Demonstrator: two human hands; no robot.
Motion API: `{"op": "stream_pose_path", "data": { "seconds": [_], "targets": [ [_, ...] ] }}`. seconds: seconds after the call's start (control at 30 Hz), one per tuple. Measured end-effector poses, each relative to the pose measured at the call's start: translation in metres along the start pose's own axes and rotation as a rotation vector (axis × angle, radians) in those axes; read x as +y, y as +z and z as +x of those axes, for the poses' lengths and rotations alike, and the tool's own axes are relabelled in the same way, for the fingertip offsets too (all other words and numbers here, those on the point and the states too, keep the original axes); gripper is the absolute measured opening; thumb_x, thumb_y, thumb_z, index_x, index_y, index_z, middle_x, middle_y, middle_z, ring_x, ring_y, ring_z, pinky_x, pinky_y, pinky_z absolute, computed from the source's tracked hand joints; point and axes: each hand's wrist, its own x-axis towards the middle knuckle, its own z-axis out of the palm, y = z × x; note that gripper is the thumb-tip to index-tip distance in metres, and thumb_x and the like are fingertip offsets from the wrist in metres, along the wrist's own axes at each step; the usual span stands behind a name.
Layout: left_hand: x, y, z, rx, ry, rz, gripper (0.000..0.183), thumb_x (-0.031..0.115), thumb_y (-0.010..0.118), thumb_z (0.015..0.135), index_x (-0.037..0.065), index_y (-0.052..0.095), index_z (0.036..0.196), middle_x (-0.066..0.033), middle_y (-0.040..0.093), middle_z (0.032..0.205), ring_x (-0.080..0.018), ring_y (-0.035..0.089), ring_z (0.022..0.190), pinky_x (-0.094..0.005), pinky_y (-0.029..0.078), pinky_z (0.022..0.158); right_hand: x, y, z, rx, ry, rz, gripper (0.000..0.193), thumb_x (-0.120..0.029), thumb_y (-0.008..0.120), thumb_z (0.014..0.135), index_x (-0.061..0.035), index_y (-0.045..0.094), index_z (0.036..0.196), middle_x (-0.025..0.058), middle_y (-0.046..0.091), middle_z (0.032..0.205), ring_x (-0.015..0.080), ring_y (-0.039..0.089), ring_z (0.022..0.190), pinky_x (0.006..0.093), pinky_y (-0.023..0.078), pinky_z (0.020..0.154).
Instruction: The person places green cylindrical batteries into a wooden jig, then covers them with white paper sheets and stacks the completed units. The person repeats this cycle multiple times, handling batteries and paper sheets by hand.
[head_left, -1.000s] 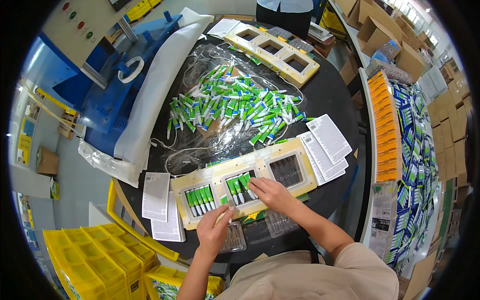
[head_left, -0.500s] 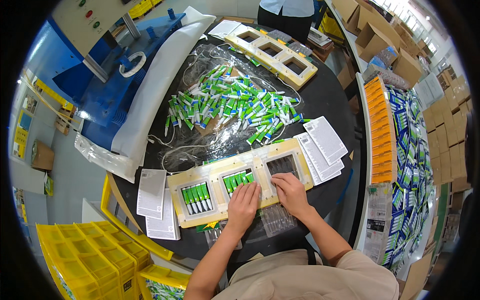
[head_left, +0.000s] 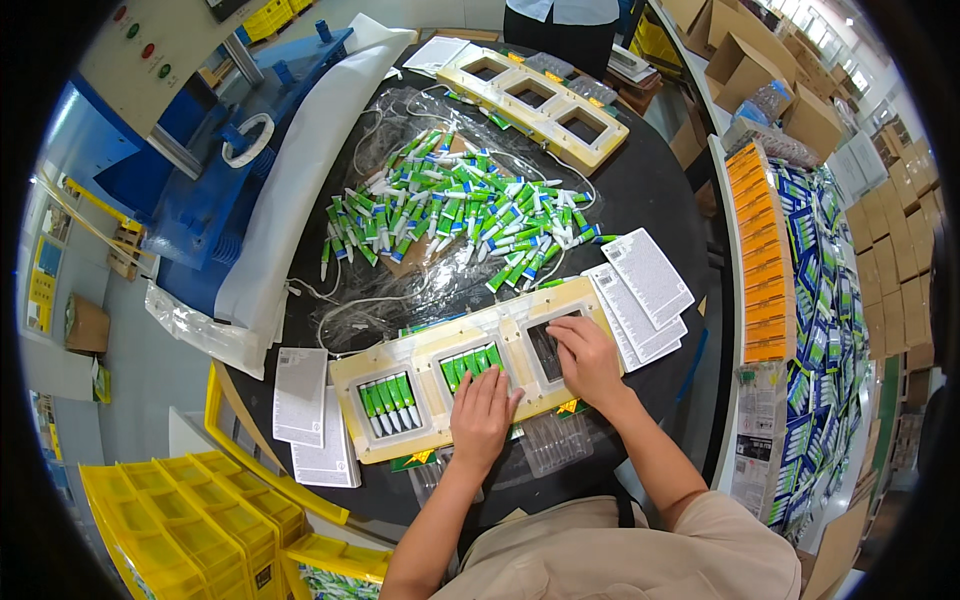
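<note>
A pale yellow frame (head_left: pixel 432 405) with three square windows lies in front of me. Upright green-and-white tubes (head_left: pixel 390 400) fill the left window in a row. More green tubes (head_left: pixel 470 364) show in the middle window, where my left hand (head_left: pixel 482 418) rests with outstretched fingers across their lower ends. The right window contains a clear plastic blister tray (head_left: pixel 545 352) without tubes. Over its right side lies my right hand (head_left: pixel 592 365), fingers extended toward the left and touching the tray area; its thumb is partly hidden. Clear blister trays (head_left: pixel 556 446) stick out below the frame.
A heap of tubes (head_left: pixel 455 205) lies on plastic film beyond the frame. Printed cards (head_left: pixel 648 280) flank it right, others (head_left: pixel 300 395) left. A second frame (head_left: pixel 535 100) sits farther back. Blue machine (head_left: pixel 215 200) stands left, yellow crates (head_left: pixel 180 510) lower left. Another person (head_left: pixel 560 40) stands opposite.
My right hand has shifted slightly up and its fingers have straightened over the right window. My left hand has stayed over the middle window. The view has moved slightly.
</note>
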Motion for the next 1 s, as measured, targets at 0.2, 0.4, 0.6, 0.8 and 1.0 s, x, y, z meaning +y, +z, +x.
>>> {"op": "stream_pose_path", "data": {
  "seconds": [0.2, 0.4, 0.6, 0.8, 1.0],
  "targets": [
    [-0.003, -0.008, 0.004, -0.082, 0.02, 0.172, 0.045, 0.038, 0.078, 0.086, 0.0, 0.071, 0.111, -0.0138, 0.071, 0.117, -0.0282, 0.066, 0.114, -0.0512, 0.042, 0.112, 0.049, 0.012, 0.071, -0.036, -0.014, -0.252, 0.027, 0.003, 0.069, 0.076, -0.0019, 0.072, 0.102, 0.013, 0.069, 0.111, 0.0319, 0.065, 0.103, 0.0392, 0.055, 0.086],
    [-0.032, -0.005, 0.063, -0.064, 0.036, 0.074, 0.03, 0.026, 0.076, 0.088, 0.003, 0.069, 0.107, -0.0117, 0.071, 0.111, -0.0272, 0.066, 0.102, -0.047, 0.046, 0.105, 0.098, 0.045, 0.131, -0.41, -0.397, -0.55, 0.005, -0.009, 0.07, 0.076, -0.0095, 0.073, 0.08, 0.0064, 0.062, 0.101, 0.0234, 0.059, 0.108, 0.0356, 0.051, 0.082],
    [-0.088, 0.072, 0.175, -0.479, -0.176, 0.049, 0.022, 0.022, 0.077, 0.084, 0.001, 0.069, 0.087, -0.0182, 0.067, 0.097, -0.038, 0.069, 0.089, -0.0482, 0.056, 0.074, 0.098, 0.029, 0.128, -0.422, -0.343, -0.436, 0.01, -0.013, 0.073, 0.078, -0.0098, 0.073, 0.088, 0.0056, 0.064, 0.106, 0.0231, 0.059, 0.111, 0.0382, 0.05, 0.087],
    [-0.095, 0.073, 0.171, -0.392, -0.126, 0.017, 0.02, 0.011, 0.067, 0.085, 0.001, 0.067, 0.101, -0.0207, 0.069, 0.093, -0.0435, 0.068, 0.083, -0.0525, 0.055, 0.071, 0.082, 0.004, 0.093, -0.167, -0.02, -0.178, 0.026, -0.025, 0.075, 0.087, -0.0082, 0.074, 0.106, 0.0088, 0.064, 0.097, 0.0279, 0.065, 0.09, 0.042, 0.053, 0.072],
    [-0.074, -0.007, 0.121, -0.145, -0.522, -0.743, 0.02, 0.01, 0.073, 0.094, 0.001, 0.06, 0.106, -0.0057, 0.072, 0.098, -0.0094, 0.064, 0.083, -0.0245, 0.051, 0.072, 0.05, -0.021, 0.058, -0.089, 0.214, 0.163, 0.024, -0.009, 0.061, 0.097, -0.0046, 0.07, 0.119, 0.0133, 0.06, 0.103, 0.0328, 0.062, 0.097, 0.0406, 0.051, 0.083]
  ]
}}
